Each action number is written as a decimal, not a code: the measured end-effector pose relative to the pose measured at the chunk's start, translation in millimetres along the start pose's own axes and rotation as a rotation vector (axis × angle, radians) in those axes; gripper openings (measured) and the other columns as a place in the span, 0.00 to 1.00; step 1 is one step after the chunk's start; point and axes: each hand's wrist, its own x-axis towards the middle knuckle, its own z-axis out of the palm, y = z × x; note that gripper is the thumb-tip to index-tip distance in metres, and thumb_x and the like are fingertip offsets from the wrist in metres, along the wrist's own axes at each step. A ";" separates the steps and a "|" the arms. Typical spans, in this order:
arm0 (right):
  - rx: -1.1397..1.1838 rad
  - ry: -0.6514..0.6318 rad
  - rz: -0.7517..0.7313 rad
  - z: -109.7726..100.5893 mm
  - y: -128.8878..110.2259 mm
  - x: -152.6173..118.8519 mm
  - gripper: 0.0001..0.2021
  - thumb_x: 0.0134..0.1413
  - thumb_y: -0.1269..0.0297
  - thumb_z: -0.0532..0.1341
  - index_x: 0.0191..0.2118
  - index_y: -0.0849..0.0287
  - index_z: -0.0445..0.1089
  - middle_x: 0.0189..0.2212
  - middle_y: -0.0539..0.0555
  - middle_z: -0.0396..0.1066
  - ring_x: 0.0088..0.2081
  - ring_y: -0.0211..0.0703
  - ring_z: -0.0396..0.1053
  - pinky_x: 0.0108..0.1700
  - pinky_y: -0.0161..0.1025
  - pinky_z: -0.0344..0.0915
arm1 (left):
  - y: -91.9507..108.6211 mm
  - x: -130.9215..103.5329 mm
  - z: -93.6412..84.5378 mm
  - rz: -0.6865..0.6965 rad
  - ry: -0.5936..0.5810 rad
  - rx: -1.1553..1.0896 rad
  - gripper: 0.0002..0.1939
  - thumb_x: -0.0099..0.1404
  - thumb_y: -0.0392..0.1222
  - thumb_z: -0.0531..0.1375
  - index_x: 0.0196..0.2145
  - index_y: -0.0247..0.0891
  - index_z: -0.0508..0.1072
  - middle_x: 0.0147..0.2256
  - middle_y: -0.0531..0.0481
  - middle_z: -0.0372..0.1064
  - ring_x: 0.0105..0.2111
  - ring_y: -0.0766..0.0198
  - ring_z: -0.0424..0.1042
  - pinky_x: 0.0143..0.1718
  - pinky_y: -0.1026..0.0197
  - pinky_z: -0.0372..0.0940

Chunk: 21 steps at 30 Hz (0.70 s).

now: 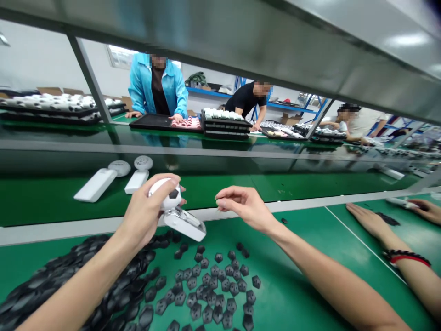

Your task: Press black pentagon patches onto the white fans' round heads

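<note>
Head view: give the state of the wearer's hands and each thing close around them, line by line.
Left hand: closed around the held white device
Held white device: tilted
Right hand: fingertips close together; contents unclear
Leftmost white device: lying down
Neighbouring white device: lying down
Pentagonal black pieces: loose, scattered
Black heap: piled up

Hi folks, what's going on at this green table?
A person's left hand holds a white plastic round-headed gadget bearing a black pentagon. The right hand hovers beside it in a pinch; whether it grips anything is too small to tell. Small black pentagonal pieces lie scattered below, beside a dense dark heap. Two white round-headed devices rest on the glossy green strip beyond.
</note>
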 end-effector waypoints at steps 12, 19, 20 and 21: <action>0.072 -0.002 -0.175 19.2 -21.6 -20.4 0.05 0.56 0.58 0.75 0.35 0.52 0.87 0.34 0.53 0.82 0.35 0.43 0.79 0.37 0.39 0.78 | -16.0 -27.7 34.1 -0.499 -0.119 -0.453 0.09 0.64 0.42 0.71 0.37 0.38 0.77 0.29 0.49 0.75 0.26 0.61 0.76 0.32 0.55 0.80; 0.220 0.018 0.056 29.1 -15.3 -20.7 0.15 0.41 0.54 0.81 0.31 0.58 0.83 0.27 0.52 0.81 0.27 0.43 0.78 0.34 0.41 0.77 | -21.4 -41.1 34.9 -0.430 -0.246 -0.418 0.20 0.52 0.51 0.80 0.33 0.38 0.78 0.29 0.50 0.75 0.27 0.61 0.76 0.26 0.62 0.75; 0.224 0.019 0.075 30.5 -15.3 -20.8 0.16 0.40 0.55 0.82 0.30 0.58 0.82 0.26 0.52 0.80 0.27 0.43 0.78 0.33 0.41 0.77 | -21.8 -42.0 35.1 -0.426 -0.248 -0.406 0.21 0.51 0.52 0.80 0.33 0.38 0.78 0.29 0.50 0.75 0.27 0.61 0.76 0.25 0.62 0.74; 0.223 0.020 0.086 31.5 -15.5 -21.0 0.16 0.39 0.55 0.82 0.29 0.58 0.82 0.26 0.51 0.80 0.26 0.43 0.77 0.32 0.40 0.77 | -22.2 -42.5 35.3 -0.426 -0.246 -0.397 0.22 0.50 0.53 0.80 0.33 0.38 0.78 0.29 0.50 0.75 0.27 0.61 0.76 0.25 0.62 0.73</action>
